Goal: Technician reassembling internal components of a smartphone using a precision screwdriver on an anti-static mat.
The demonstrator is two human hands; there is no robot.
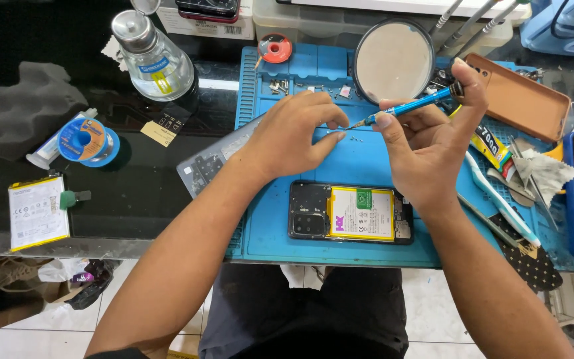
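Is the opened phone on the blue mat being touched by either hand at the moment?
No, the opened phone lies apart, nearer the person, while the left hand and right hand with the blue screwdriver work farther up the blue mat.

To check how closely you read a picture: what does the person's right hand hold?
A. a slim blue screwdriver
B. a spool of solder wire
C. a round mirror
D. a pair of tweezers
A: the right hand grips a slim blue screwdriver, its tip pointing toward the fingertips of the left hand, above the opened phone on the blue work mat.
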